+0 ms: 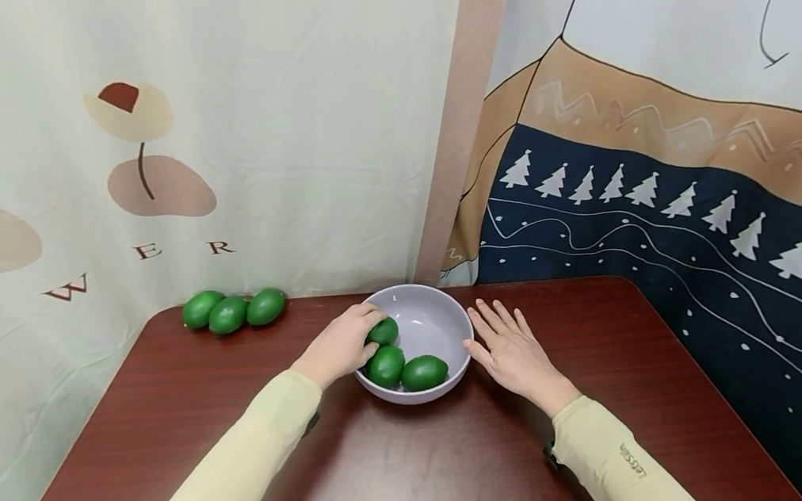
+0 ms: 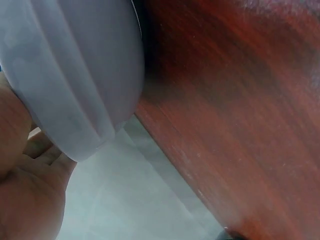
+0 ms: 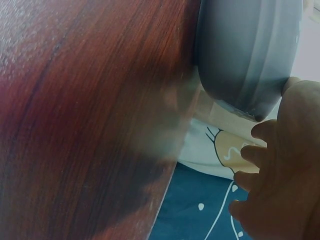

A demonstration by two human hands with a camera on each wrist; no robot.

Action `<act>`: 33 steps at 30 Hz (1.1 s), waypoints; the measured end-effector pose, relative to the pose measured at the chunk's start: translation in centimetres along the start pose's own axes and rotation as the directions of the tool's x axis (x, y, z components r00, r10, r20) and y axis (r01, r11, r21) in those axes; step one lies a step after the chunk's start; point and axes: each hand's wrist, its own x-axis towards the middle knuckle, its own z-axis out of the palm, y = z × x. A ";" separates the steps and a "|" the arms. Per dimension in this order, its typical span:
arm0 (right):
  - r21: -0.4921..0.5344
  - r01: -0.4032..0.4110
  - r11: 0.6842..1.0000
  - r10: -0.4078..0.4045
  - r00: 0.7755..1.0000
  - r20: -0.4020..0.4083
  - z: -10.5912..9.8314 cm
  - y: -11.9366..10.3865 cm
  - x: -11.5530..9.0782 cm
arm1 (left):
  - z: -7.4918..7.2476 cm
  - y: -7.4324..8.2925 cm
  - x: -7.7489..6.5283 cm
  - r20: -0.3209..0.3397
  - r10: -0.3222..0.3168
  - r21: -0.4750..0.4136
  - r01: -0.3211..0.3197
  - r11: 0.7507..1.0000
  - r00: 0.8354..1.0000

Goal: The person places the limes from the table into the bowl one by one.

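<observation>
Fruit, likely firm and slippery, best held round its middle, is gripped by the left hand in the bowl; the right hand is spread.

The left sleeve is plain pale yellow-green; the right sleeve matches, with small dark lettering; black pieces show under both cuffs.

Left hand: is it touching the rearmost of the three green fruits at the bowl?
Touching. The head view shows the left hand pinching that green fruit between thumb and fingers.
</observation>
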 end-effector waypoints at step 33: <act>-0.001 -0.002 1.000 0.002 1.000 0.001 0.0 0.0 0.0 | 0.5 -1.6 -3.1 -0.236 -0.120 -0.153 0.085 0.985 0.964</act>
